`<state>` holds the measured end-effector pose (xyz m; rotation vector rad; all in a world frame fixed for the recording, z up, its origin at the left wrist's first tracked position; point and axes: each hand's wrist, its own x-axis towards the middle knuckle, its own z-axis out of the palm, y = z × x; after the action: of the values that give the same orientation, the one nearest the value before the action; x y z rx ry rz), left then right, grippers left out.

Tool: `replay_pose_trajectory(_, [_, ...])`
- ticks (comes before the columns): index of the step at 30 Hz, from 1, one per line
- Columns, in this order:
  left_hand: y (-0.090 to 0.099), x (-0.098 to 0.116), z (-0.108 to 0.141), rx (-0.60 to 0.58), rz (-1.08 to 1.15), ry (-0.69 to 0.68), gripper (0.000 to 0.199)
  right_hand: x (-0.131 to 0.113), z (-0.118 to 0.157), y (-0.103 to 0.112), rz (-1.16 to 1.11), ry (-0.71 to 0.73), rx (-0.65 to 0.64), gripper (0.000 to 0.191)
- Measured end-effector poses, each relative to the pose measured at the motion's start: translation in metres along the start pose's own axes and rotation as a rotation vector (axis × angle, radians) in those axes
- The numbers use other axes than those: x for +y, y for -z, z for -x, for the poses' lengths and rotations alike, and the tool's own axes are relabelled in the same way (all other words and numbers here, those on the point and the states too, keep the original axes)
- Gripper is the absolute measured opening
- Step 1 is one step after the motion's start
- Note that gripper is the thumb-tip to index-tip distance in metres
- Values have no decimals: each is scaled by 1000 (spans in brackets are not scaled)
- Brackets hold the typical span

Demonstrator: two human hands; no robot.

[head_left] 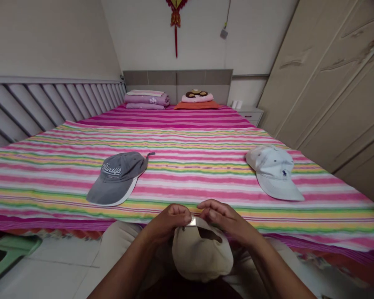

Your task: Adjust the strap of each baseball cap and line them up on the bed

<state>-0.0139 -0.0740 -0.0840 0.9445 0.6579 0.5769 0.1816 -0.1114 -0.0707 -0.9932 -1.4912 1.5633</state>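
Note:
A beige cap [202, 253] is held low in front of me, its back opening and strap turned up. My left hand [170, 221] pinches the strap beside its metal buckle [192, 221]. Just right of the buckle is my right hand [223, 216], fingers loosely bent and apart over the cap's edge, with nothing visible between them. On the bed to the left lies a grey cap [118, 176] with white "Always" lettering and a loose strap end. A white cap [272, 170] with a small dark blue emblem rests to the right.
The caps lie on a striped bedsheet [187, 166]. Folded purple bedding [146, 100] and a pink and orange stack [197, 101] sit by the headboard [202, 78]. A railing [56, 97] runs along the left; a green stool [15, 249] stands at lower left.

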Motion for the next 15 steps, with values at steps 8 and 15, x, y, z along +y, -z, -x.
replay_pose_trajectory(8, [12, 1, -4, 36, 141, -24, 27, 29, -3, 11, -405, -129, -1, 40])
replay_pose_trajectory(15, [16, 1, -9, -18, 177, -48, 25, 15, 0, 3, -654, -69, 96, 33])
